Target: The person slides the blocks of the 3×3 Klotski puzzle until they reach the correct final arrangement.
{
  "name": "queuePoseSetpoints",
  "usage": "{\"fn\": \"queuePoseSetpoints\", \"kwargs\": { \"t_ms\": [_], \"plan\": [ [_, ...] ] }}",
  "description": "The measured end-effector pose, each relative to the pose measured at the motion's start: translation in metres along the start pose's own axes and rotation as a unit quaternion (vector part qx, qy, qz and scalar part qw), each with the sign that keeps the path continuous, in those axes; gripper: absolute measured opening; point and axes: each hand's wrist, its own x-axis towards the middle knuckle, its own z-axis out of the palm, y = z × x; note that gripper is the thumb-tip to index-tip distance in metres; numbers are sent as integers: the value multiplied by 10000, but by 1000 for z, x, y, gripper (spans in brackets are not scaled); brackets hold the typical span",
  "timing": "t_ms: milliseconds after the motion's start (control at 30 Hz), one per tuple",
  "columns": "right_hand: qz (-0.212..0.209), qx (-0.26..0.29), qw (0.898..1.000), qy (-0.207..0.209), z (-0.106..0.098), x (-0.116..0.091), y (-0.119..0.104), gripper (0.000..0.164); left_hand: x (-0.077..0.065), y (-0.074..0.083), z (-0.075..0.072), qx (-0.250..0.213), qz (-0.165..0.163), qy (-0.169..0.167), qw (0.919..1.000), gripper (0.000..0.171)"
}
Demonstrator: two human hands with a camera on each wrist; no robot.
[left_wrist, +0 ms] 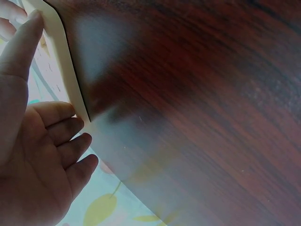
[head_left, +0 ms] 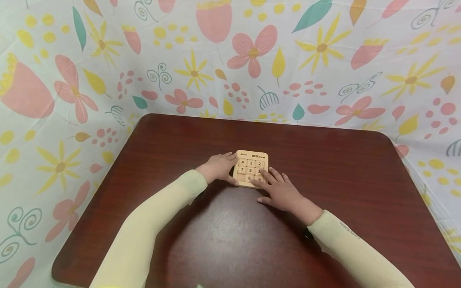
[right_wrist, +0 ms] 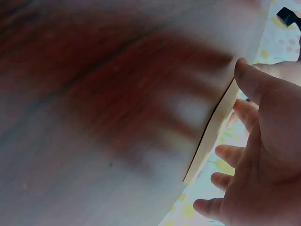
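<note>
A light wooden number sliding puzzle lies flat on the table. Its rows of tiles read 4, 1, 2 on top and 7, 5, 3 in the middle. At the bottom are a vacant slot on the left, the 8, and a last tile partly covered by fingers. My left hand holds the puzzle's left side, thumb at the near corner, fingers toward the far one. The left wrist view shows that thumb against the frame. Over the puzzle's lower right, my right hand lies with spread fingers, fingertips touching the tiles around 3.
The dark red-brown table has rounded corners and a glossy patch of reflected light. A white cloth with flowers and leaves hangs behind it and along the sides. A small pale object shows at the bottom edge.
</note>
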Motion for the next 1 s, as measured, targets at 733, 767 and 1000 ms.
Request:
{"fn": "queuePoseSetpoints", "kwargs": {
  "t_ms": [733,767,1000],
  "plan": [
    [-58,-39,9999,145,0,-4,2,58,0,-1,3,-21,47,69,10000,105],
    [-53,-34,9999,136,0,-4,2,58,0,-1,3,-18,48,78,10000,105],
    [-16,151,9998,129,0,-3,3,58,0,-1,1,17,49,96,9999,105]
  ]
}}
